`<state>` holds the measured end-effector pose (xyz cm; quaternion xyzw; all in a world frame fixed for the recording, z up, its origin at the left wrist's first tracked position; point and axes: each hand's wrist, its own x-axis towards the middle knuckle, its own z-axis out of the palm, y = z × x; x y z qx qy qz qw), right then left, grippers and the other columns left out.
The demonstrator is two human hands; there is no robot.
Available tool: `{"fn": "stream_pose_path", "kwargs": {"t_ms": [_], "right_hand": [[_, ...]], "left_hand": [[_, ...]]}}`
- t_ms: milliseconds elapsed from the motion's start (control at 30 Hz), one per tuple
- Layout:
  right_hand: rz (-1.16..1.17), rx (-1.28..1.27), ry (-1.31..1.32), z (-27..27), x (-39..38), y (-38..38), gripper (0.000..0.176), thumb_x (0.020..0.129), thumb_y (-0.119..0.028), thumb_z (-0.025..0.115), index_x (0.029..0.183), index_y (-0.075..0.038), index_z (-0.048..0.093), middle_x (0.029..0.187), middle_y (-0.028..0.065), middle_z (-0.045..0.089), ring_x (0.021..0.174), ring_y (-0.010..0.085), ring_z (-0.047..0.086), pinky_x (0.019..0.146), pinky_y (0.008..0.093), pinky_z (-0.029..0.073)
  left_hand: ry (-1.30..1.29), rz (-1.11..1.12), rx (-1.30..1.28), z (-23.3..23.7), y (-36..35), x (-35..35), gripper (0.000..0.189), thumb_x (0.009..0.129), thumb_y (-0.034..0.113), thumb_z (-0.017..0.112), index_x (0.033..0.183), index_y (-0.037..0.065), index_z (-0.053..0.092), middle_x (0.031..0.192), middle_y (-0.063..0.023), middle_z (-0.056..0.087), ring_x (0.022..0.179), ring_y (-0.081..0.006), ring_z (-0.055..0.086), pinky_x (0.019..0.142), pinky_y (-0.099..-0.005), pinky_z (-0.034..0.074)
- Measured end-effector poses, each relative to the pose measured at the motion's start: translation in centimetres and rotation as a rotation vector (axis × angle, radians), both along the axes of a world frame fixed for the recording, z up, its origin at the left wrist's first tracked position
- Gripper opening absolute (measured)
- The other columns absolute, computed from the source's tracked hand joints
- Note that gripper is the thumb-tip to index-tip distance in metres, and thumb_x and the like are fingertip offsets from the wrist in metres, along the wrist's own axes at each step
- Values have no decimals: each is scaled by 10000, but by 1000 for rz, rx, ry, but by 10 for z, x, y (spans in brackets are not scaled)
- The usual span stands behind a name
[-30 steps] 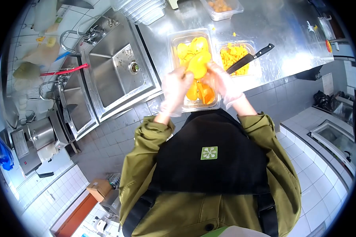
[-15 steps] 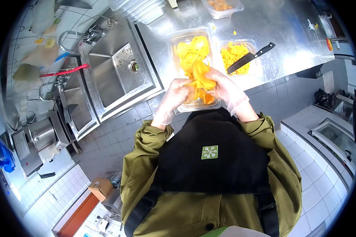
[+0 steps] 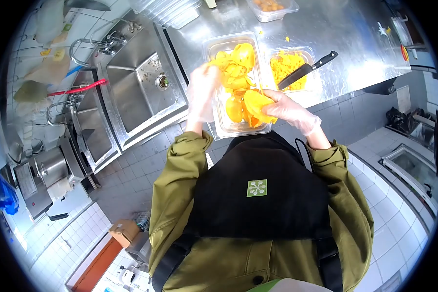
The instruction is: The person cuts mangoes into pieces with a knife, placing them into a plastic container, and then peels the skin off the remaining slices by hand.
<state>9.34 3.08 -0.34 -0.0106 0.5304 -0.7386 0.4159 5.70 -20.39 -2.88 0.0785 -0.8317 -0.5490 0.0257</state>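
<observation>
Blur smears the left hand (image 3: pixel 202 88), which is up over the left rim of the clear tub (image 3: pixel 241 131), so it is hard to tell if its fingers are apart or together. The right hand (image 3: pixel 291 111) has its fingers wrapped tight round a yellow mango piece (image 3: pixel 257 103), just above the near end of the tub. A knife (image 3: pixel 306 71) lies across a second tub (image 3: pixel 291 49) of chopped mango, near the right hand. The worktop (image 3: pixel 345 39) stretches wide to the right. The sink (image 3: pixel 141 82) sits left.
</observation>
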Motion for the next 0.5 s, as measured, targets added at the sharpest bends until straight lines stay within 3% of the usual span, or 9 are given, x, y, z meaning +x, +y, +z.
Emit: {"fn": "stream_pose_path", "kwargs": {"t_ms": [67, 100, 200, 233, 333, 400, 433, 500], "right_hand": [[-98, -10, -39, -2, 3, 0, 453, 764, 16, 560, 1209, 16, 476, 1065, 30, 576, 923, 84, 538, 832, 212, 435], [-148, -14, -58, -6, 4, 0, 451, 762, 14, 561, 1206, 11, 482, 1062, 29, 576, 919, 82, 536, 827, 214, 435], [-152, 49, 58, -59, 6, 3, 443, 761, -5, 575, 1196, 11, 489, 1032, 29, 571, 914, 79, 525, 810, 212, 436], [-146, 76, 103, -59, 4, 2, 440, 761, -12, 580, 1192, 11, 492, 1021, 29, 569, 914, 78, 521, 806, 211, 435], [-58, 244, 296, -50, -2, -6, 417, 762, -35, 595, 1166, 13, 501, 987, 33, 562, 914, 81, 518, 805, 209, 431], [28, 454, 479, -45, -9, -15, 385, 765, -47, 596, 1135, 16, 513, 975, 39, 563, 905, 87, 522, 806, 211, 431], [4, 448, 403, -33, -13, -20, 367, 772, -51, 599, 1124, 16, 516, 980, 44, 568, 905, 91, 528, 806, 217, 435], [-48, 439, 254, -8, -19, -28, 333, 787, -57, 606, 1102, 14, 524, 990, 55, 577, 905, 98, 540, 807, 227, 443]], "left_hand": [[12, -205, -685, 6, 12, -13, 260, 826, 280, 507, 787, 41, 601, 710, -133, 630, 691, -284, 631, 650, -396, 486], [-104, -317, -790, -4, 14, -18, 241, 815, 266, 503, 911, 68, 600, 860, -170, 639, 792, -338, 624, 700, -439, 483], [-251, -273, -935, -15, 23, -17, 262, 818, 268, 502, 979, 82, 591, 864, -144, 639, 797, -321, 622, 718, -422, 488], [-162, -241, -799, -5, 23, -12, 327, 832, 308, 509, 1074, 110, 607, 921, -173, 634, 887, -315, 613, 753, -387, 483], [73, -289, -434, 26, 31, 13, 277, 841, 262, 542, 1064, 114, 614, 919, -142, 645, 855, -286, 627, 729, -340, 492], [-81, -458, -385, 44, 35, 24, 248, 846, 236, 554, 1055, 120, 620, 914, -131, 645, 836, -272, 630, 721, -317, 491], [-153, -537, -357, 48, 36, 27, 234, 848, 223, 561, 1051, 123, 623, 911, -126, 645, 826, -264, 632, 717, -306, 491], [-148, -398, -304, 41, 36, 31, 228, 851, 228, 561, 1010, 78, 628, 874, -130, 650, 803, -276, 631, 702, -327, 488]]}}
